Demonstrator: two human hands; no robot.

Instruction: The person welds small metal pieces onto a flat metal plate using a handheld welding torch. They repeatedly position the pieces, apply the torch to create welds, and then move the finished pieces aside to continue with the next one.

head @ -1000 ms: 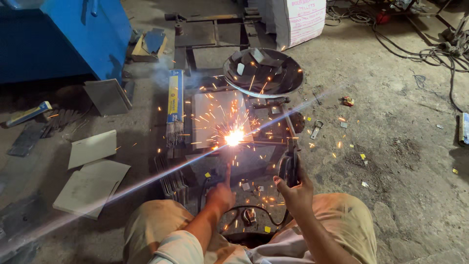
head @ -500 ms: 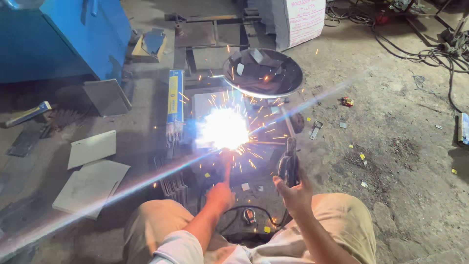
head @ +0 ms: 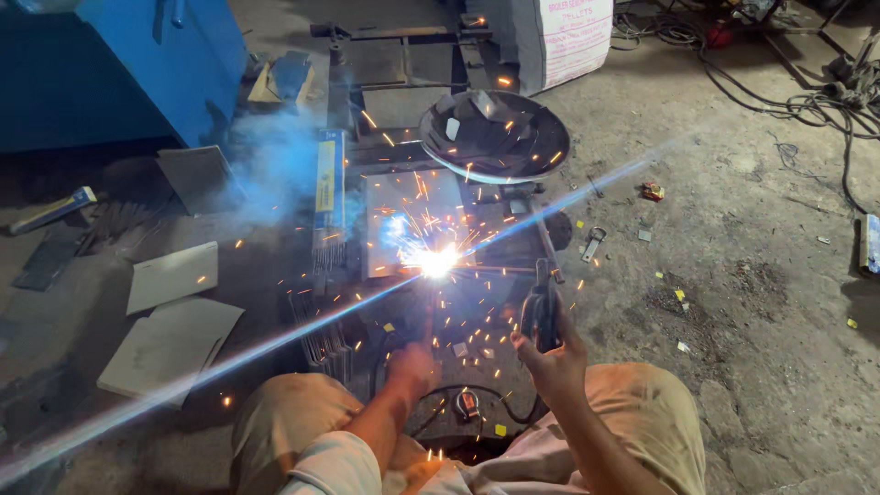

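While we squat low over the floor with our knees wide, our right hand is closed around the black handle of the welding holder, which we keep up and off to the side, so the thin welding rod can reach sideways to the work and our fingers stay back from the heat. The rod's tip meets the flat metal plate on the floor, and a bright white spark bursts there, just ahead of us. Our left hand sits lower, between our knees and close to the spark; we cannot tell if it grips anything. Blue smoke drifts up to the left. A dark round metal pan rests just past the plate, and loose grey sheets lie well off to the left.
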